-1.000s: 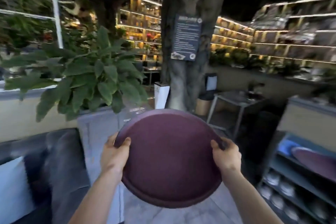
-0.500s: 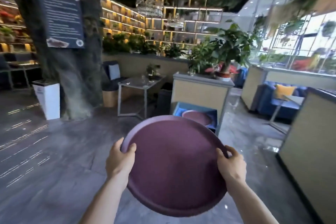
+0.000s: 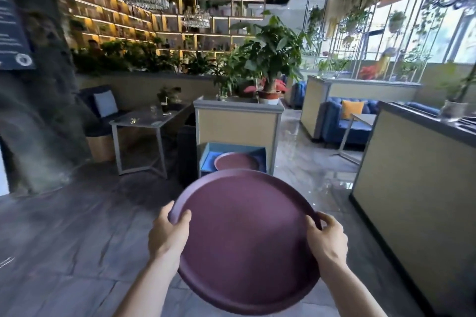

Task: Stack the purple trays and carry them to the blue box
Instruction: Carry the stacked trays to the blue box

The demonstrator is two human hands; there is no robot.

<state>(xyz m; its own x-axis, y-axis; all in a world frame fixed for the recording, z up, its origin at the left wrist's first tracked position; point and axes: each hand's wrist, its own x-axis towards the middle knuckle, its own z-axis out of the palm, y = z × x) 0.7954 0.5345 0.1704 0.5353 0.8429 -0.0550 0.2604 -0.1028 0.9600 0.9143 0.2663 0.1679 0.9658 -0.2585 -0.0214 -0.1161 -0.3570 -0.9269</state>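
Purple trays (image 3: 247, 239) are in my hands out in front of me, held level over the grey floor (image 3: 64, 239), and from my head view I see only the top one, so I cannot tell how many sit under it. My left hand (image 3: 167, 234) is clamped on the left rim with the thumb hooked over the lip, and my right hand (image 3: 325, 238) grips the right rim the same way, the two hands well apart across the round. I judge the trays stiff and fairly light, probably hard plastic, with a matte face that looks smooth enough to let one tray slide on another if I tilt. The raised lip is the sensible place to hold, on opposite sides as now. The top tray is a wide, shallow, dull plum circle, bare, with a low rounded edge. Ahead, past its far rim, the blue box (image 3: 233, 152) stands on the floor against a tan planter cabinet (image 3: 237, 123), and another purple tray (image 3: 235, 162) already lies inside it. A grey table (image 3: 144, 121) stands to its left.
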